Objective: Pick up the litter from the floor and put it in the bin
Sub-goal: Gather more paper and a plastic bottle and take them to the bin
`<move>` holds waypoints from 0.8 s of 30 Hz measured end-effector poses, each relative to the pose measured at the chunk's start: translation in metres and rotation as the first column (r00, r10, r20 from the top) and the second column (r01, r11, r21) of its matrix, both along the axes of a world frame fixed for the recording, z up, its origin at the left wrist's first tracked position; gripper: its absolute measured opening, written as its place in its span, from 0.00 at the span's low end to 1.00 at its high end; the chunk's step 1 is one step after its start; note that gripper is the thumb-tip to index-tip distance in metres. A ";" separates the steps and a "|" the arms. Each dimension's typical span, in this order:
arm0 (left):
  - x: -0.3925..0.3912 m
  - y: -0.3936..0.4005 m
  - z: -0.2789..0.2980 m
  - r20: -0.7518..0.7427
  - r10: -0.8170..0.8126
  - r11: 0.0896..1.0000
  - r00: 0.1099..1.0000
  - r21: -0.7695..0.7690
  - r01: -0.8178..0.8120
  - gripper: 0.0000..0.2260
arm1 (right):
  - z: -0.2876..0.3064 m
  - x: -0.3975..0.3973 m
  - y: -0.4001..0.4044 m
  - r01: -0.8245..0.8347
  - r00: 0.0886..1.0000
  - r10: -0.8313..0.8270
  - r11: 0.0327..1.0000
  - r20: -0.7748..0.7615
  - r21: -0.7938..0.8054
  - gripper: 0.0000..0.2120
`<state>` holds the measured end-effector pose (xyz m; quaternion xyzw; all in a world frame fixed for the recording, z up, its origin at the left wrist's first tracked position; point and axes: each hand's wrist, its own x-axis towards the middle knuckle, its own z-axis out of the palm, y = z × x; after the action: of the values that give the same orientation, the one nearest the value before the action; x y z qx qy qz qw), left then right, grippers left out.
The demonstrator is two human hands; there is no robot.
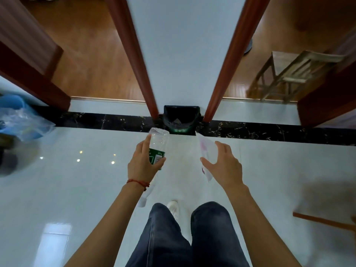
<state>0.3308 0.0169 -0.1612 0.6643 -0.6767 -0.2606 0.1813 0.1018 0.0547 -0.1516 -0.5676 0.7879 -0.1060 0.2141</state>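
Observation:
My left hand (143,164) grips a clear plastic bottle (158,143) with a green label, its base pointing toward the bin. A pale scrap of clear plastic (144,199) hangs below that wrist. The black bin (181,120), lined with a dark bag, stands on the floor against the white wall between two door frames, just beyond the bottle. My right hand (224,164) has its fingers spread. A clear wrapper with pink print (206,151) floats at its palm side, and I cannot see a firm grip on it.
A blue basin (13,105) under a clear plastic bag (25,122) sits at the far left. A wooden chair (292,74) stands through the right doorway. A wooden edge (323,221) juts in at lower right. My legs and a white shoe (173,207) are below.

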 end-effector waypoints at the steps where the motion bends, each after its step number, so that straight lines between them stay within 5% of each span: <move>1: -0.001 -0.012 -0.002 -0.001 -0.005 1.000 1.000 0.001 0.005 0.36 | -0.002 -0.001 -0.011 -0.003 1.000 0.003 1.000 -0.002 0.006 0.33; 16: -0.059 -0.183 -0.075 0.097 -0.014 0.991 0.995 0.136 0.001 0.37 | -0.079 -0.060 -0.191 -0.046 0.997 0.035 0.986 0.069 0.159 0.34; 24: -0.069 -0.240 -0.167 0.136 -0.099 0.978 0.986 0.198 0.071 0.39 | -0.162 -0.063 -0.245 -0.057 0.997 0.044 0.980 0.070 0.191 0.33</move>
<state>0.2614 -0.2234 -0.3287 0.6661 -0.6878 -0.2831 0.0552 0.0392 -0.1900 -0.3131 -0.5603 0.7724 -0.0420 0.2962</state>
